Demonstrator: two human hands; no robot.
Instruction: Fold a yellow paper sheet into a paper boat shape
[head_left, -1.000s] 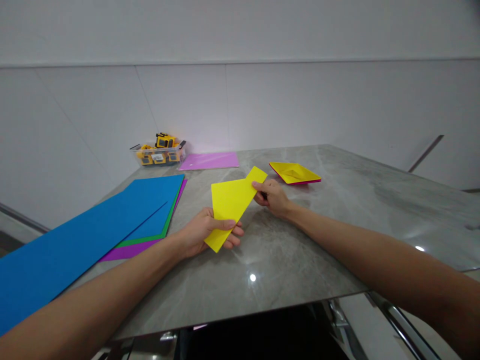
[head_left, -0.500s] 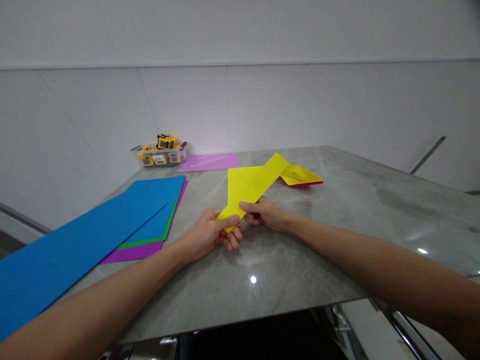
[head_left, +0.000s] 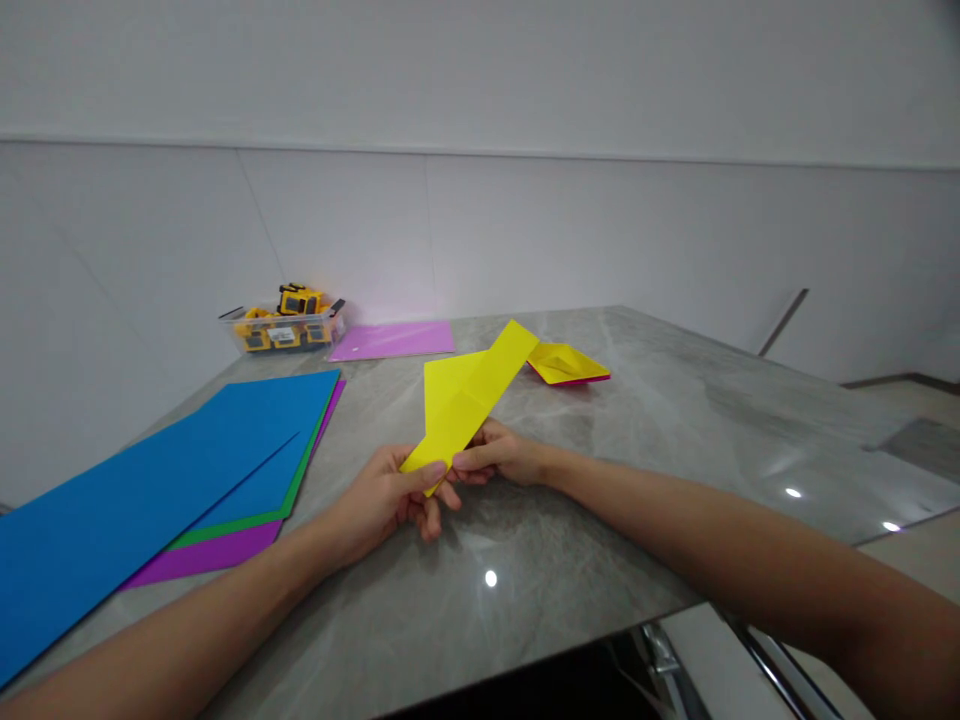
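Two hands, the left hand [head_left: 382, 495] and the right hand [head_left: 499, 458], together pinch one folded yellow sheet [head_left: 466, 398]. One finished yellow paper boat [head_left: 564, 363] sits on the one grey table [head_left: 675, 420]. One pink sheet [head_left: 394, 340] lies flat. One stack [head_left: 187, 470] shows three colours: blue, green, purple. One clear box [head_left: 285, 328] holds yellow toy vehicles, too small to count.

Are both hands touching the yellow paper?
Touching. The head view shows the left hand and the right hand both pinching the lower corner of the folded yellow paper, fingertips pressed on it, above the table.
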